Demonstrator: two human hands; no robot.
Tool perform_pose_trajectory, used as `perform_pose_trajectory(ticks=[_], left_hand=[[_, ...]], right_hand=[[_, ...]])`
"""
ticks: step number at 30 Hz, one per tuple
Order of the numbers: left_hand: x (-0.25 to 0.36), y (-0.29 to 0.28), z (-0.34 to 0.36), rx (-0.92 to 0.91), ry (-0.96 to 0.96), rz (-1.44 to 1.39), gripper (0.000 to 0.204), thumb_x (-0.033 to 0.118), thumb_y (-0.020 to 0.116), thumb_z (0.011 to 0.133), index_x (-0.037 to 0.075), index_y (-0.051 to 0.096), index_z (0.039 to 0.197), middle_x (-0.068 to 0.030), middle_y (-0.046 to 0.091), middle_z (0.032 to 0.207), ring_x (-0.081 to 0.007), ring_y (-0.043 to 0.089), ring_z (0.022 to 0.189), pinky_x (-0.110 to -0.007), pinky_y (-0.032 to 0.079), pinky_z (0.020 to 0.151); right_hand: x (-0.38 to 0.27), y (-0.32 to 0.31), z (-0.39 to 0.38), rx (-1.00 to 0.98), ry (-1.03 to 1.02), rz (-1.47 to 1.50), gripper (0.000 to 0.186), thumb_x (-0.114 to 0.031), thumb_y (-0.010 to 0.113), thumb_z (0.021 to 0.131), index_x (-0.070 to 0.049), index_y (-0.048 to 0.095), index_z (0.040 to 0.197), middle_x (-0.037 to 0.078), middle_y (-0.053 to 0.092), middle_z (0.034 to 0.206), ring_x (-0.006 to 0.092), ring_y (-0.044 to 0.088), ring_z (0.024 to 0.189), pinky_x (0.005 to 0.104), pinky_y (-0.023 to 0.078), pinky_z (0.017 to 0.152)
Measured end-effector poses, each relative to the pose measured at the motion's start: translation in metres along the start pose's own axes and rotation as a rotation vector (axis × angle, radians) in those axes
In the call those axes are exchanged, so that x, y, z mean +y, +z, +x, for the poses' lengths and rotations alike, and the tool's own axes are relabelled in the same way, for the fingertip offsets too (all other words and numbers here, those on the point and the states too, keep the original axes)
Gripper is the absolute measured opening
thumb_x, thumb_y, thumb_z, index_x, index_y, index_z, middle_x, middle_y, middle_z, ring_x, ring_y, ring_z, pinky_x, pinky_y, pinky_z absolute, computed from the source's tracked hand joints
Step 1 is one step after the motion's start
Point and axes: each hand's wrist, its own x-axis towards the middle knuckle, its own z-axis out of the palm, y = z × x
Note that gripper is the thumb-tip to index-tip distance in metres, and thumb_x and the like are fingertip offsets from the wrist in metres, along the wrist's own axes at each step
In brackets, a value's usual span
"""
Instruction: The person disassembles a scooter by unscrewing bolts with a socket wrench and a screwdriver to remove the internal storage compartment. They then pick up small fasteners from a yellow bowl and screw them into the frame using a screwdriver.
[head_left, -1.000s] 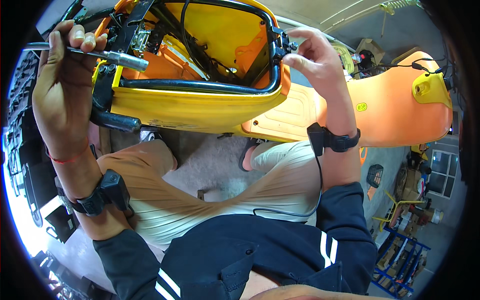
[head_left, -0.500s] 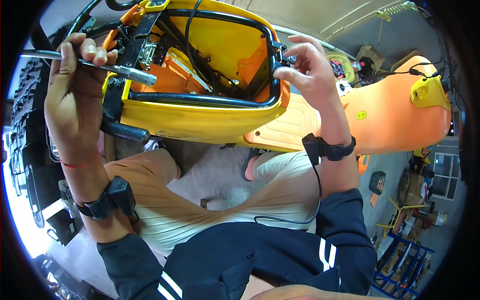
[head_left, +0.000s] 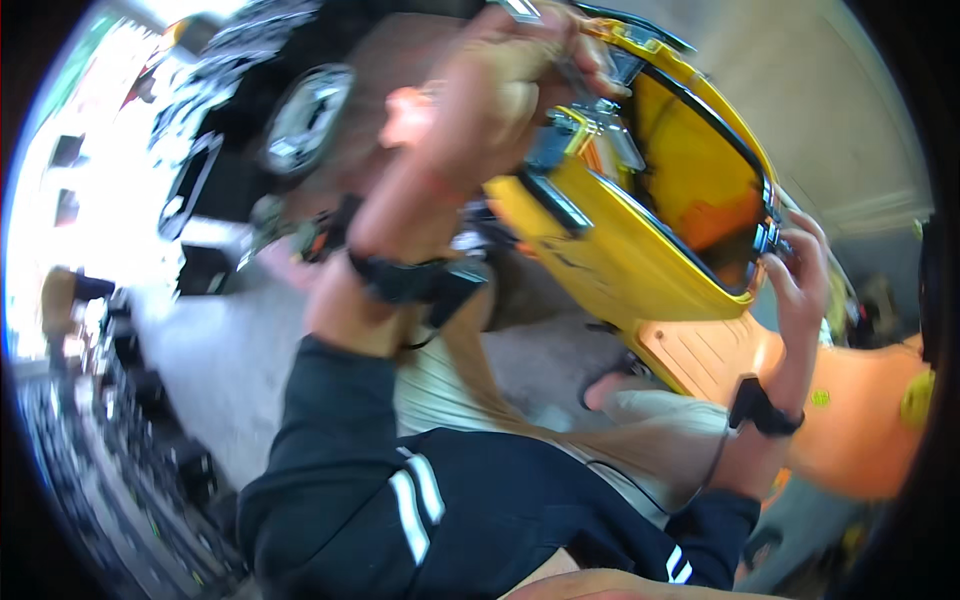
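My left hand [head_left: 515, 85], smeared by motion, is closed around a shiny metal socket wrench [head_left: 624, 148]. Its thicker end points down over the left end of a yellow and orange scooter body [head_left: 620, 245]. A wide opening in that body is edged by black tubing. At the right end of the opening, the thumb and fingers of my right hand [head_left: 803, 265] pinch a small bolt [head_left: 772, 238] on the tubing. Blur hides exactly how the fingertips sit on it.
An orange seat-like panel [head_left: 860, 415] extends to the right of the scooter body. Dark machine parts [head_left: 200, 190] stand at the left before bright light. Rows of dark items [head_left: 110, 480] lie lower left. A pale wall [head_left: 830, 120] rises behind.
The view has swung left, so the scooter body now appears farther right and tilted. My left hand still grips the socket wrench, which now slants more steeply; my right hand stays at the bolt.
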Motion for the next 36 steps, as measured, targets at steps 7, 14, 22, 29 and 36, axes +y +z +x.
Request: perform_pose_trajectory(ticks=[7, 14, 22, 29, 36], left_hand=[[0.009, -0.009, -0.011, 0.05, -0.019, -0.062, 0.024, 0.019, 0.045, 0.104, -0.001, 0.059, 0.103, -0.0114, 0.063, 0.086, -0.0241, 0.065, 0.08, -0.037, 0.054, 0.079], [0.008, -0.013, -0.008, 0.025, -0.025, -0.101, 0.024, 0.018, 0.045, 0.104, -0.002, 0.058, 0.104, -0.0114, 0.063, 0.088, -0.0242, 0.065, 0.08, -0.039, 0.055, 0.08], [0.009, -0.012, -0.007, 0.035, -0.053, -0.103, 0.023, 0.018, 0.045, 0.104, -0.001, 0.058, 0.104, -0.012, 0.063, 0.087, -0.0254, 0.065, 0.08, -0.04, 0.055, 0.08], [0.009, -0.016, -0.007, 0.039, -0.057, -0.123, 0.022, 0.018, 0.045, 0.105, 0.0, 0.057, 0.103, -0.0127, 0.063, 0.087, -0.0257, 0.064, 0.079, -0.04, 0.055, 0.08], [0.011, -0.018, -0.009, 0.042, -0.042, -0.107, 0.022, 0.018, 0.044, 0.105, 0.0, 0.057, 0.102, -0.0133, 0.062, 0.086, -0.026, 0.064, 0.079, -0.039, 0.054, 0.079]], right_hand=[[0.028, 0.014, 0.007, -0.06, -0.092, 0.12, 0.023, -0.009, 0.06, 0.095, 0.001, 0.06, 0.115, 0.011, 0.047, 0.141, 0.0116, 0.054, 0.106, 0.0258, 0.042, 0.09], [0.028, 0.016, 0.006, -0.043, -0.057, 0.069, 0.033, -0.018, 0.058, 0.099, 0.0, 0.057, 0.127, 0.007, 0.042, 0.148, 0.0091, 0.052, 0.096, 0.0243, 0.042, 0.088], [0.011, 0.025, 0.004, 0.057, -0.053, 0.001, 0.023, -0.013, 0.057, 0.098, 0.002, 0.062, 0.115, 0.012, 0.05, 0.141, 0.0106, 0.056, 0.1, 0.0222, 0.045, 0.081], [-0.014, 0.029, 0.006, -0.011, -0.058, 0.167, 0.024, -0.015, 0.06, 0.097, 0.004, 0.061, 0.112, 0.013, 0.049, 0.141, 0.0116, 0.055, 0.103, 0.024, 0.044, 0.087], [-0.009, 0.032, 0.009, 0.032, 0.041, 0.136, 0.028, -0.017, 0.06, 0.098, 0.002, 0.062, 0.118, 0.012, 0.052, 0.139, 0.0105, 0.055, 0.099, 0.0211, 0.043, 0.084]])
